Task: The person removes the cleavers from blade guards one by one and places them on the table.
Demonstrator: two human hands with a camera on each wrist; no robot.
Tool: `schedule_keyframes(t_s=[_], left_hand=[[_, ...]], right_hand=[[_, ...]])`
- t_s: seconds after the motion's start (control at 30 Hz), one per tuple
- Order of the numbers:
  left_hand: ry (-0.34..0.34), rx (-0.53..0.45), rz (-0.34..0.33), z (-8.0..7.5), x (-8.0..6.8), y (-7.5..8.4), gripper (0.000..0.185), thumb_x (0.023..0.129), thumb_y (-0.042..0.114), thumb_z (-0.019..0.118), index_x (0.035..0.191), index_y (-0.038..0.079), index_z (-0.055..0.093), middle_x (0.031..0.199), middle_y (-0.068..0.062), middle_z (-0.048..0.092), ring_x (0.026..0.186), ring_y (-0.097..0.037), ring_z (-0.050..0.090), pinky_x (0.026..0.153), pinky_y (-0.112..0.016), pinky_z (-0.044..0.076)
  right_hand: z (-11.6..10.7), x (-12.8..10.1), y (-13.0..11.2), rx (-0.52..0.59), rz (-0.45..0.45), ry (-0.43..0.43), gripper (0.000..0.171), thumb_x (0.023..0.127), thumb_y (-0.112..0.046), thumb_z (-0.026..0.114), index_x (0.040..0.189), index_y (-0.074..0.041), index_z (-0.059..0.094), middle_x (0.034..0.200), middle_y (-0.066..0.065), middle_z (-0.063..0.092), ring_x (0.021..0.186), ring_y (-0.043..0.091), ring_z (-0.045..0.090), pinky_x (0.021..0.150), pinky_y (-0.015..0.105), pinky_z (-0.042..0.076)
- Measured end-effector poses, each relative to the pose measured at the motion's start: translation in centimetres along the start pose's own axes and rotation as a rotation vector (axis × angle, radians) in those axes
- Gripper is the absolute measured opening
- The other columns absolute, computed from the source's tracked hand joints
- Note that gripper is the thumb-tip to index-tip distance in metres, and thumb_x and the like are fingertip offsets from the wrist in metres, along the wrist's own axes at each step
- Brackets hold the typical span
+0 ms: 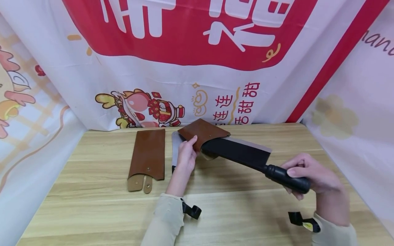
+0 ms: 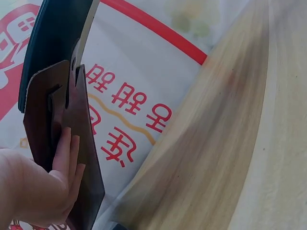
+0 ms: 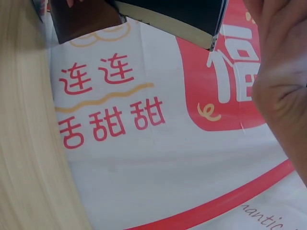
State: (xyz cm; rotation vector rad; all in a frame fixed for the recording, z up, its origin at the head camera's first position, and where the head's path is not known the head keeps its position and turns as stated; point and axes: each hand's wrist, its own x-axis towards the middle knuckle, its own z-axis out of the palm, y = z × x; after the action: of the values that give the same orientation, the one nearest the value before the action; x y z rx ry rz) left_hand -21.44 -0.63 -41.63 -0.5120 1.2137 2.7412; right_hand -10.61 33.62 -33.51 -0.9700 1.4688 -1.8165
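Note:
My left hand (image 1: pixel 190 147) pinches the open end of a brown leather sheath (image 1: pixel 204 132), held just above the wooden table (image 1: pixel 246 212). The tip of a black cleaver blade (image 1: pixel 237 152) sits inside that sheath. Over at the right, my right hand (image 1: pixel 300 176) grips the cleaver's black handle (image 1: pixel 287 178) and holds the knife slanted. In the left wrist view my fingers (image 2: pixel 63 160) lie flat against the sheath (image 2: pixel 72 129), with the dark blade (image 2: pixel 50 43) sticking out above. The right wrist view catches the blade's edge (image 3: pixel 182 17) and a sheath corner (image 3: pixel 84 19).
A second brown sheath (image 1: pixel 147 155) with two snap tabs lies flat at the left. Under my left hand a silver blade (image 1: pixel 175 147) rests on the table. A red and white printed cloth (image 1: pixel 197 68) walls in the back and both sides.

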Motion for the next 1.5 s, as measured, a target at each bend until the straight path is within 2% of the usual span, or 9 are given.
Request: schedule_keyframes(t_s=[0.13, 0.37, 0.57, 0.77, 0.83, 0.97, 1.1, 1.2, 1.5], left_hand=[[-0.004, 0.006, -0.015, -0.2, 0.0, 0.1, 0.042, 0.105, 0.005, 0.057, 0.141, -0.009, 0.039, 0.128, -0.012, 0.055, 0.104, -0.015, 0.060, 0.080, -0.024, 0.048], [-0.001, 0.008, -0.036, -0.4, 0.1, 0.3, 0.053, 0.106, 0.008, 0.056, 0.149, -0.009, 0.030, 0.142, -0.013, 0.044, 0.130, -0.018, 0.045, 0.104, -0.031, 0.037], [-0.002, 0.068, -0.002, -0.3, 0.1, -0.1, 0.036, 0.105, 0.006, 0.058, 0.136, -0.007, 0.046, 0.120, -0.014, 0.062, 0.097, -0.016, 0.063, 0.081, -0.029, 0.050], [0.021, 0.181, 0.018, 0.1, -0.4, -0.3, 0.021, 0.102, 0.010, 0.064, 0.117, 0.001, 0.055, 0.093, -0.004, 0.062, 0.074, -0.010, 0.060, 0.063, -0.021, 0.047], [0.017, 0.212, 0.020, 0.3, -0.6, -0.4, 0.022, 0.102, 0.012, 0.065, 0.119, 0.001, 0.056, 0.096, -0.004, 0.063, 0.077, -0.012, 0.061, 0.067, -0.021, 0.048], [-0.007, 0.248, 0.014, 0.6, -0.9, -0.3, 0.032, 0.103, 0.016, 0.063, 0.130, 0.000, 0.057, 0.114, -0.009, 0.064, 0.100, -0.018, 0.062, 0.091, -0.030, 0.050], [-0.044, 0.276, 0.008, 0.7, -1.2, -0.2, 0.038, 0.104, 0.020, 0.062, 0.136, 0.000, 0.057, 0.126, -0.013, 0.063, 0.114, -0.023, 0.059, 0.105, -0.037, 0.045], [-0.065, 0.310, 0.005, 0.7, -1.4, -0.1, 0.038, 0.104, 0.022, 0.064, 0.135, 0.001, 0.059, 0.124, -0.012, 0.065, 0.111, -0.022, 0.060, 0.103, -0.036, 0.046], [-0.119, 0.374, -0.013, 1.1, -1.9, -0.6, 0.039, 0.099, 0.022, 0.070, 0.132, 0.003, 0.063, 0.102, -0.004, 0.071, 0.083, -0.013, 0.065, 0.074, -0.024, 0.051]], right_hand=[[-0.3, -0.2, 0.0, -0.008, -0.053, -0.063, 0.040, 0.099, 0.018, 0.028, 0.114, 0.015, 0.065, 0.074, 0.033, 0.058, 0.041, 0.042, 0.044, 0.036, 0.043, 0.051], [0.0, -1.2, -0.8, 0.001, -0.140, -0.095, 0.048, 0.096, 0.020, 0.023, 0.122, 0.017, 0.062, 0.072, 0.033, 0.055, 0.039, 0.040, 0.044, 0.030, 0.046, 0.041], [0.5, -2.4, -1.9, -0.062, -0.192, -0.093, 0.046, 0.096, 0.018, 0.025, 0.126, 0.017, 0.060, 0.076, 0.033, 0.059, 0.043, 0.038, 0.049, 0.034, 0.042, 0.045], [0.7, -2.8, -2.3, -0.038, -0.256, -0.046, 0.041, 0.104, 0.012, 0.025, 0.127, 0.019, 0.058, 0.095, 0.030, 0.068, 0.055, 0.037, 0.055, 0.044, 0.044, 0.046], [0.5, -2.8, -2.2, 0.005, -0.247, -0.018, 0.041, 0.106, 0.010, 0.026, 0.131, 0.019, 0.057, 0.103, 0.028, 0.070, 0.065, 0.033, 0.065, 0.053, 0.039, 0.055], [0.2, -2.8, -1.9, 0.107, -0.173, 0.063, 0.043, 0.109, 0.007, 0.023, 0.136, 0.016, 0.056, 0.113, 0.026, 0.072, 0.090, 0.028, 0.075, 0.079, 0.036, 0.062], [-0.1, -2.3, -1.6, 0.123, -0.100, 0.160, 0.052, 0.109, 0.006, 0.016, 0.129, 0.013, 0.064, 0.113, 0.025, 0.073, 0.095, 0.028, 0.075, 0.082, 0.035, 0.062], [-0.2, -1.7, -1.2, 0.108, -0.080, 0.223, 0.055, 0.109, 0.006, 0.015, 0.124, 0.011, 0.068, 0.112, 0.024, 0.073, 0.096, 0.026, 0.076, 0.082, 0.034, 0.062], [-0.1, 0.1, -0.2, 0.132, 0.011, 0.383, 0.049, 0.111, 0.004, 0.026, 0.116, 0.005, 0.074, 0.104, 0.023, 0.076, 0.091, 0.026, 0.077, 0.083, 0.036, 0.061]])
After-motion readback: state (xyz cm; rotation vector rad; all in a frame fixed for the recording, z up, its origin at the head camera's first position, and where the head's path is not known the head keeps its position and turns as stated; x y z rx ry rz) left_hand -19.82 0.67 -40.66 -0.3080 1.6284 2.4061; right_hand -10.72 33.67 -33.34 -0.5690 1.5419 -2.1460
